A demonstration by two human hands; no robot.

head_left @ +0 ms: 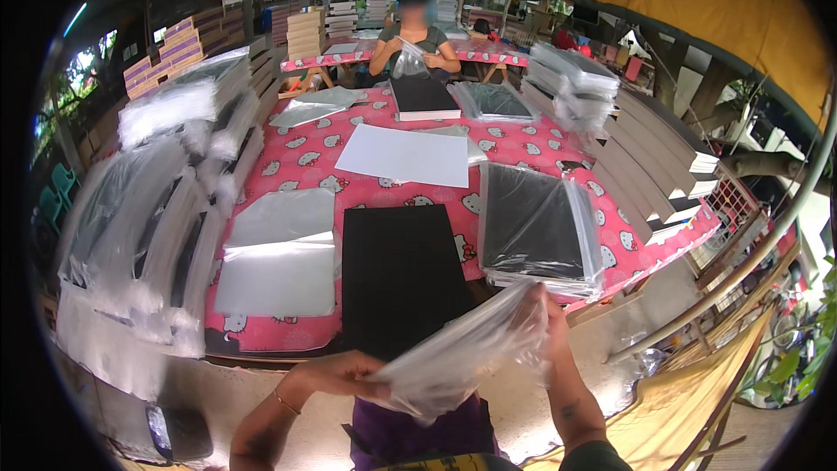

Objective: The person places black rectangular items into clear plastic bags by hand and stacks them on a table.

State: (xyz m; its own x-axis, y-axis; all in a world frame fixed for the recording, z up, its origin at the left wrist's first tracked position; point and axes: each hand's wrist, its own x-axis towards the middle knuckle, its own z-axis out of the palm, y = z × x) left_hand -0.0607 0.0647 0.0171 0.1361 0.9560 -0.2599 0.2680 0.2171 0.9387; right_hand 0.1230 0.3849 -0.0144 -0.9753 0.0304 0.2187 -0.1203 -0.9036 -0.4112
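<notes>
Clear plastic bag [466, 344], limp, stretched between left hand [344, 374] and right hand [549, 323] (each grasping one end), near side of black panel [399, 270]. Right of panel: sleeve stack [536, 222], black contents showing through. Left: flat pale plastic sheets [275, 283].

Your left hand [350, 376] and right hand [547, 324] hold 1 piece of clear plastic [462, 355] between your fingers. Just beyond them lies 1 flat black panel [403, 270]; past your right fingers, a plastic-wrapped stack [534, 222]; farther out, 1 white sheet [405, 155].
</notes>
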